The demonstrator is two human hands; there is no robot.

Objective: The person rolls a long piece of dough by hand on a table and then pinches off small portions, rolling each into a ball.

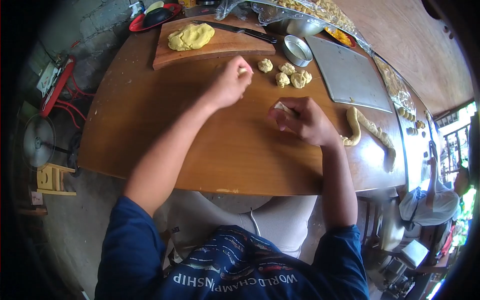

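Note:
My left hand (231, 85) is closed on a small piece of pale dough (243, 71), above the wooden table (240, 165) and just below the cutting board. Closed too, my right hand (304, 120) has another bit of dough (284, 108) between thumb and fingers. Several small dough balls (283, 80) lie on the table between and beyond my hands. Right of my right hand, a long bent dough rope (357, 120) rests on the table. A large yellow dough lump (191, 37) sits on the cutting board (215, 54).
A black-handled knife (245, 31) lies on the board. Beside it are a round metal tin (297, 51) and a flat metal tray (350, 72). A metal bowl (295, 27) and plastic-covered food stand at the back. Another person (430, 202) is at the far right.

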